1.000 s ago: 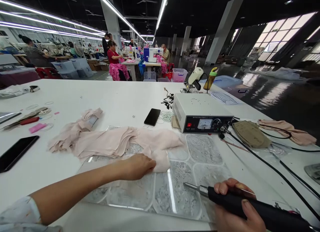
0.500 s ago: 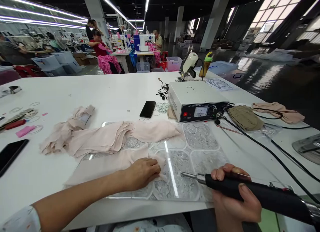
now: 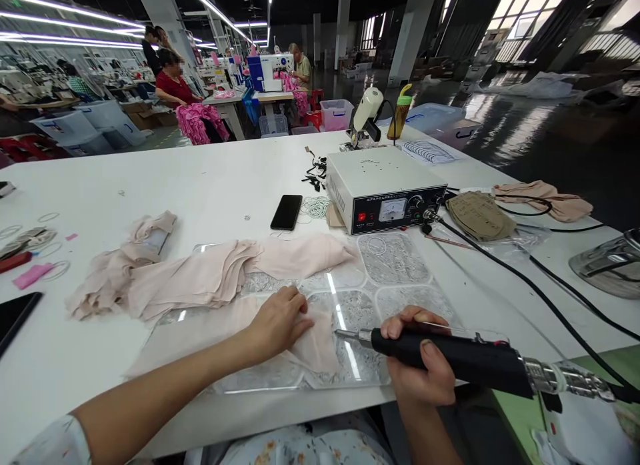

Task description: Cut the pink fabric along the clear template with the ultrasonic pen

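My left hand (image 3: 279, 321) lies flat, fingers spread, pressing a pale pink fabric piece (image 3: 313, 348) onto a clear patterned plate (image 3: 400, 265) near the table's front edge. My right hand (image 3: 420, 368) is wrapped round a black handheld tool (image 3: 450, 355) whose metal tip (image 3: 345, 333) sits at the fabric's right edge, just right of my left fingers. A black cable (image 3: 525, 285) runs from the tool's side to a white control box (image 3: 387, 188). A stack of the same pink pieces (image 3: 200, 278) lies behind my left hand.
A black phone (image 3: 287, 211) and white rings (image 3: 315, 206) lie left of the box. Olive and pink fabric (image 3: 500, 208) sits at the right. Another phone (image 3: 15, 315), pink and red scraps (image 3: 30, 268) lie far left. People sew at distant tables (image 3: 225, 98).
My left hand has drawn one pink piece off the stack toward the front edge. My right hand has carried the tool leftward until its tip meets the fabric.
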Demonstrator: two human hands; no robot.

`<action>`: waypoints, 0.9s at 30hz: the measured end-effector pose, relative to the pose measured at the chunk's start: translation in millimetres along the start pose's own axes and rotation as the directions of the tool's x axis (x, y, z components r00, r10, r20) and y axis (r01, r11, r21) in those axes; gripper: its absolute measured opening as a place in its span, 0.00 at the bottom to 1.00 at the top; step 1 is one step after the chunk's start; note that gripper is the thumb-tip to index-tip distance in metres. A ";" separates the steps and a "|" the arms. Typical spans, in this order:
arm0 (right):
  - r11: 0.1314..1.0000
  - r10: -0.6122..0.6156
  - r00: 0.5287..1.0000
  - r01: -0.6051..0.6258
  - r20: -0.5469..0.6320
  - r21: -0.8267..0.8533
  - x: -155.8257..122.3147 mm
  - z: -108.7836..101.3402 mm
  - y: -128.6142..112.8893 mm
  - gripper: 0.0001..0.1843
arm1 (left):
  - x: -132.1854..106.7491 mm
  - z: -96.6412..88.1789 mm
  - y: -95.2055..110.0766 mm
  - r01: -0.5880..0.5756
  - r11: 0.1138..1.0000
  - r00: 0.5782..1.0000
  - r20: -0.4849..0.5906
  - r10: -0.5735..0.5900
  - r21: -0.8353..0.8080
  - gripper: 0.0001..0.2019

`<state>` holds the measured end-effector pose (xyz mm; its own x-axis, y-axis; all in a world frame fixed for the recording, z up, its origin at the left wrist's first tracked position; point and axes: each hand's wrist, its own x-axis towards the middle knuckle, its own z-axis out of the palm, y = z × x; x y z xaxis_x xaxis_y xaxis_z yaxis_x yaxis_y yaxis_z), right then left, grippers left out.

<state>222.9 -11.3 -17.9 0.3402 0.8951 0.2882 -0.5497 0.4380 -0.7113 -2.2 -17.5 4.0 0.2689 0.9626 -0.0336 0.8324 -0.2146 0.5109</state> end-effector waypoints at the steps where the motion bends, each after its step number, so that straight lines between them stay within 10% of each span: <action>1: 1.000 0.001 1.000 -0.001 0.001 0.003 0.0 0.8 0.9 0.11 | 0.1 0.2 0.7 -0.003 1.000 1.000 0.008 0.003 -0.023 0.08; 14: 1.000 0.001 1.000 -0.001 -0.003 0.020 -8.5 22.8 1.9 0.10 | -3.6 -9.2 2.4 0.178 0.808 0.977 0.201 -0.075 -0.562 0.17; 20: 0.987 -0.158 0.985 0.156 -0.073 -0.040 -3.0 29.6 2.2 0.10 | -5.1 -12.9 10.0 0.343 0.583 0.936 0.319 -0.148 -0.737 0.21; 27: 0.931 -0.363 0.913 0.345 -0.186 -0.123 14.7 11.6 -7.0 0.11 | 2.5 -0.8 7.9 0.188 0.935 0.955 0.276 -0.103 -0.301 0.13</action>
<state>222.9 -0.2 -1.3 0.6517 0.6429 0.4024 -0.3006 0.7061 -0.6412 4.6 -16.6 8.7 0.3051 0.8961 -0.3223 0.6832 0.0298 0.7296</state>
